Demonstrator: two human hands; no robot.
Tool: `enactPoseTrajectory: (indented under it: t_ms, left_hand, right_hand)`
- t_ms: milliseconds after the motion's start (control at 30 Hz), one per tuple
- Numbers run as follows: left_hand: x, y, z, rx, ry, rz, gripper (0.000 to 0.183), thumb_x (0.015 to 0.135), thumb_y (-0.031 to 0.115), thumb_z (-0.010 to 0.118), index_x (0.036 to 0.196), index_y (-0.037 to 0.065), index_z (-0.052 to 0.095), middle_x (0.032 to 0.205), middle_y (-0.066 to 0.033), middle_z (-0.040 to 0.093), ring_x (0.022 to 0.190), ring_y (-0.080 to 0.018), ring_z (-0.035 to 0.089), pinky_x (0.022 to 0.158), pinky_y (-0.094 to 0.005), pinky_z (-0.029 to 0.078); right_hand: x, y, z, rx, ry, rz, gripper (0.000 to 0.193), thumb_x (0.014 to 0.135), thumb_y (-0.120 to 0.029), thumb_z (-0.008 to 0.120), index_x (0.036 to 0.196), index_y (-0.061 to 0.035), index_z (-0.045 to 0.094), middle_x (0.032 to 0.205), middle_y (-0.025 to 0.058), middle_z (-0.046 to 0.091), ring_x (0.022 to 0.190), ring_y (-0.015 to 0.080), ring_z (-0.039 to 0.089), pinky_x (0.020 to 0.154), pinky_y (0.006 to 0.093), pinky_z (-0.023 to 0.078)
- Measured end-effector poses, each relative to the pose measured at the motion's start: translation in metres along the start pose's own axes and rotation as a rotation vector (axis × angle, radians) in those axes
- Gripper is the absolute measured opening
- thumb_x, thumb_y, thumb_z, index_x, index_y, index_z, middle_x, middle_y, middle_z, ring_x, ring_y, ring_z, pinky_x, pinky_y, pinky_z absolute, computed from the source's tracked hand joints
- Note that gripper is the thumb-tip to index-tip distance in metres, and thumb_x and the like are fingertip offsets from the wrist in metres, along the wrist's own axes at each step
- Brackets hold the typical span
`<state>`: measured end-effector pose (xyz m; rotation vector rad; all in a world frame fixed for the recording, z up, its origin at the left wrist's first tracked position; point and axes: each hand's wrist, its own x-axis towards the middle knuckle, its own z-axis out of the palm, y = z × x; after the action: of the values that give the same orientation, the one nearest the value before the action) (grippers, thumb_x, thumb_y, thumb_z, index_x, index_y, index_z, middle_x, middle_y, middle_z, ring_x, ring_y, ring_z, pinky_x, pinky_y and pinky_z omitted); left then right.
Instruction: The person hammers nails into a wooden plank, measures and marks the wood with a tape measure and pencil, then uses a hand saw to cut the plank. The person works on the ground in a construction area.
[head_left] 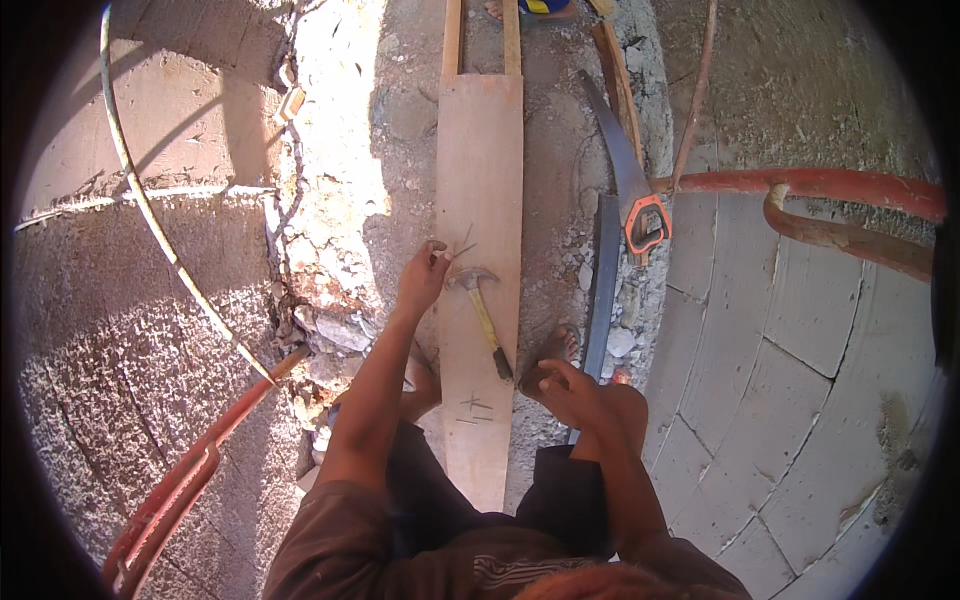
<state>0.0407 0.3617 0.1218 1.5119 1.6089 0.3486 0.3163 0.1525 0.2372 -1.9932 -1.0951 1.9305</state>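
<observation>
A long plywood strip lies lengthwise in front of me, between my feet. Over its left edge my left hand pinches a thin dark nail between thumb and fingertips. Just beside that hand a claw hammer with a yellow and black handle rests on the plywood, its head toward the far end. Closer to me, several loose nails are scattered on the same board. My right hand hangs by my right knee with loosely bent, parted fingers and nothing visible in them.
An orange-handled handsaw lies at the right, beside a grey metal bar. Red metal pipes cross on the right, others at lower left. Rubble borders the left. Another person's foot shows at the far end.
</observation>
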Motion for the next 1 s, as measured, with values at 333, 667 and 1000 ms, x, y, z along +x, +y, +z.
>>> enactPoseTrajectory:
  t_ms: [333, 667, 1000]
  left_hand:
    - [-0.279, -0.072, -0.143, -0.205, -0.031, -0.710, 0.038, 0.094, 0.024, 0.062, 0.124, 0.002, 0.059, 0.083, -0.0126, 0.067, 0.062, -0.0158, 0.061, 0.052, -0.0299, 0.049]
    - [-0.492, -0.036, -0.228, -0.416, 0.063, -1.080, 0.037, 0.095, 0.022, 0.062, 0.126, 0.003, 0.057, 0.089, -0.0113, 0.067, 0.050, -0.0146, 0.059, 0.044, -0.0267, 0.046]
    - [-0.585, 0.068, -0.181, -0.566, 0.329, -1.045, 0.043, 0.098, 0.034, 0.057, 0.130, 0.006, 0.054, 0.093, -0.0081, 0.066, 0.066, -0.0129, 0.062, 0.056, -0.0283, 0.048]
  right_hand:
    - [-0.076, -0.014, 0.036, 0.269, -0.036, 0.217, 0.041, 0.098, -0.023, 0.061, 0.135, -0.0048, 0.055, 0.104, 0.0074, 0.068, 0.086, 0.0140, 0.064, 0.075, 0.0289, 0.051]
    - [-0.208, -0.190, -0.120, 0.205, 0.844, -0.439, 0.055, 0.098, -0.022, 0.060, 0.144, 0.0000, 0.039, 0.124, 0.0126, 0.055, 0.093, 0.0159, 0.060, 0.077, 0.0286, 0.053]
    - [-0.330, -0.353, -0.274, -0.059, 1.586, -0.966, 0.090, 0.094, -0.070, 0.042, 0.146, 0.0002, 0.023, 0.136, 0.0237, 0.042, 0.125, 0.0368, 0.052, 0.104, 0.0485, 0.051]
